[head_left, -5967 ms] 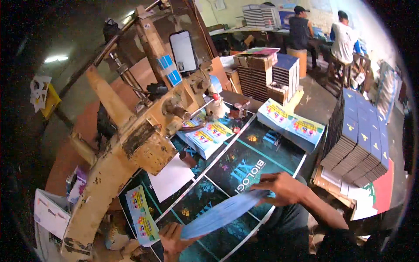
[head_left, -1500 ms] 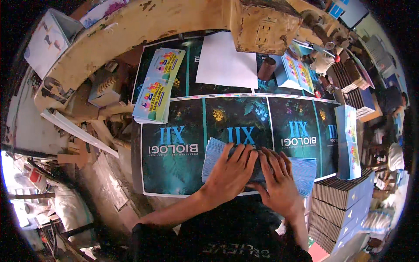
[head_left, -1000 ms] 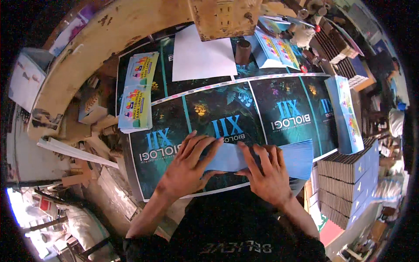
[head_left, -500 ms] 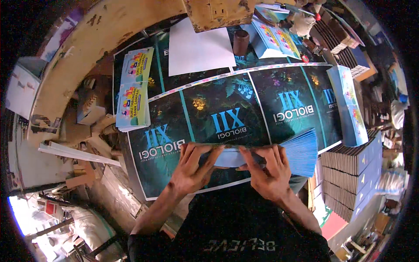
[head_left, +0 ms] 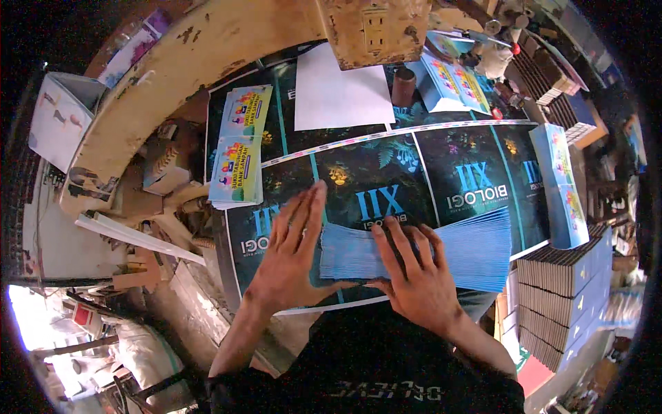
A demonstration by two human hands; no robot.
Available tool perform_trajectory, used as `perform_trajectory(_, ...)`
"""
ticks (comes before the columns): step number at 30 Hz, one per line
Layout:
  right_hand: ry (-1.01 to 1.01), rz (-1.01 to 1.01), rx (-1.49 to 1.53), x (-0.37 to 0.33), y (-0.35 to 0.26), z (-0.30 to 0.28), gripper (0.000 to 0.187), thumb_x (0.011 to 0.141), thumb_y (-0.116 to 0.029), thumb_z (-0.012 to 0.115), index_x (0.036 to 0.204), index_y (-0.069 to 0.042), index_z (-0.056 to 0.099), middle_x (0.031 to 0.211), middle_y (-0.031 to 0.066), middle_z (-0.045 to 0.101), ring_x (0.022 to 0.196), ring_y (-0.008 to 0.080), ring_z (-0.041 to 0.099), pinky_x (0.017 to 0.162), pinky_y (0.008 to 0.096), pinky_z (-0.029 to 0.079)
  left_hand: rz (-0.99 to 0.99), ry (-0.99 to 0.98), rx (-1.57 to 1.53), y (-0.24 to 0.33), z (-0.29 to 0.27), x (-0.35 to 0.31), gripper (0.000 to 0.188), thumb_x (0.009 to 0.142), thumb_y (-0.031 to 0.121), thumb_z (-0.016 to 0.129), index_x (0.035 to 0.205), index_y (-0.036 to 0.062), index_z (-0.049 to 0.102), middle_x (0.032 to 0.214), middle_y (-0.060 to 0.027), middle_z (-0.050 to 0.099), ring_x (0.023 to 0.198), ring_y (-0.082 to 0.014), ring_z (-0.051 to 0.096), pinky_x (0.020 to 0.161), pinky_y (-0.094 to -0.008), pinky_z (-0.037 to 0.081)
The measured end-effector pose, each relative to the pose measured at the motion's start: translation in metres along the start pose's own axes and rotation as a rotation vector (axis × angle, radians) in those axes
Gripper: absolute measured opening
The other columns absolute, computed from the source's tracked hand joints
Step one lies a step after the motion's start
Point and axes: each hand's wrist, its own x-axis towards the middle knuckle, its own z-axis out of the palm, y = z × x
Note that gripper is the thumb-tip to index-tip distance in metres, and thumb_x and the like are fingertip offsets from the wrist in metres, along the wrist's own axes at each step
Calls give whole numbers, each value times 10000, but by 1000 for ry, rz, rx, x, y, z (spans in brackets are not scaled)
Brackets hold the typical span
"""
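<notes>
A fanned stack of light-blue paper sheets (head_left: pixel 476 252) lies in front of me, its layered edges facing me and spreading wider toward the right. My left hand (head_left: pixel 286 252) is beside the stack's left end, fingers stretched out and the thumb pointing along its near edge. My right hand (head_left: pixel 420 276) rests on top of the stack with its fingers spread, thumb at the near side. Beneath lie large dark printed cover sheets (head_left: pixel 455 148) with blue lettering and plant pictures.
Colourful booklet covers (head_left: pixel 234 162) are piled at left, with more (head_left: pixel 562 193) at right. Farther back are a white sheet (head_left: pixel 341 100), a brown cylinder (head_left: pixel 403 87) and blue-yellow covers (head_left: pixel 455 81). A rusty yellow machine frame (head_left: pixel 376 34) arches above. Bound book stacks (head_left: pixel 562 290) stand at right.
Both hands were gripping the bent left end of the blue stack. Now that end lies flat, my left hand has opened and moved off leftward, and my right lies on the stack.
</notes>
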Motion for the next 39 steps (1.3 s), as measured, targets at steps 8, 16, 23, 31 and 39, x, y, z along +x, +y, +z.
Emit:
perform_trajectory(8,40,7,26,1,-1,4,695,895,-378,682,1488,-87,464,1397,152,494,1209,369,496,1066,543,377,26,-184,-242,-29,15,-17,890,689,276,910,1457,91,502,1332,-154,546,1195,-330,574,1012,-435,497)
perform_trajectory(16,154,58,71,3,-8,23,567,943,-316,629,1448,-86,512,1339,155,538,1157,369,537,1028,525,428,-23,18,-402,-32,28,-21,659,651,125,922,1266,103,686,1095,-122,655,998,-278,673,846,-362,565)
perform_trajectory(23,250,21,59,4,-4,30,499,874,-243,693,1345,-91,626,1221,95,565,1028,291,580,858,452,435,-22,154,-288,-27,38,-25,556,630,47,897,1163,99,749,1006,-81,679,925,-227,695,789,-334,574)
perform_trajectory(31,246,50,176,3,-1,36,448,906,-285,660,1329,-139,657,1172,96,572,1043,316,570,865,480,457,-63,170,-266,-29,41,-25,528,626,71,919,1127,77,752,1037,-83,691,955,-205,695,825,-326,564)
perform_trajectory(39,299,-8,71,1,3,25,597,808,-285,768,1340,-62,613,1185,91,560,1035,293,582,876,463,449,-157,215,-686,-41,67,-29,536,592,158,971,1072,68,750,1000,-74,647,902,-198,647,796,-315,527)
